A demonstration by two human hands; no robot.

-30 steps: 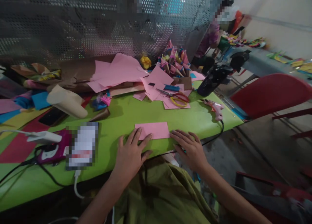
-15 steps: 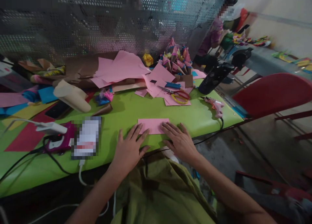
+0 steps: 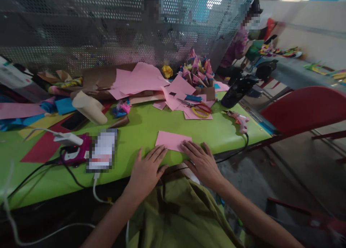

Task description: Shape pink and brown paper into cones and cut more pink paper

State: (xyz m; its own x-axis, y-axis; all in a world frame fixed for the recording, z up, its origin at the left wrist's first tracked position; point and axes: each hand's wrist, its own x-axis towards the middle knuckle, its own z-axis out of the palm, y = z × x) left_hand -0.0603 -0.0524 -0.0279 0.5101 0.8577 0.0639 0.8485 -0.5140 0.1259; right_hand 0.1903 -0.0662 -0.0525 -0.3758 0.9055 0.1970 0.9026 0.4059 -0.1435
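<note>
Shifted closer together since the earlier frames: right hand point(image 3: 201, 162) now with fingertips on the near right corner of the pink paper point(image 3: 173, 140), where a second ago it lay flat just off that sheet's right end. Left hand point(image 3: 147, 170) much as before, spread flat, palm down on the green table point(image 3: 140, 127), fingertips touching the paper's near left corner. Both hands open, fingers extended, pressing rather than gripping; nothing held in either. Pink paper lying flat close to the table's near edge, just beyond the fingertips, between the two hands and slightly skewed to that edge.

Farther back toward the middle of the table, scissors point(image 3: 197, 108) with red and yellow handles on a heap of loose pink sheets point(image 3: 140, 80). Glue gun point(image 3: 238, 119) near the right edge, cable running off it. Dark bottle point(image 3: 234, 91) at the far right corner. Blurred-out phone point(image 3: 102, 150) and a magenta device point(image 3: 75, 152) with cables left of the left hand, well apart from the paper.
</note>
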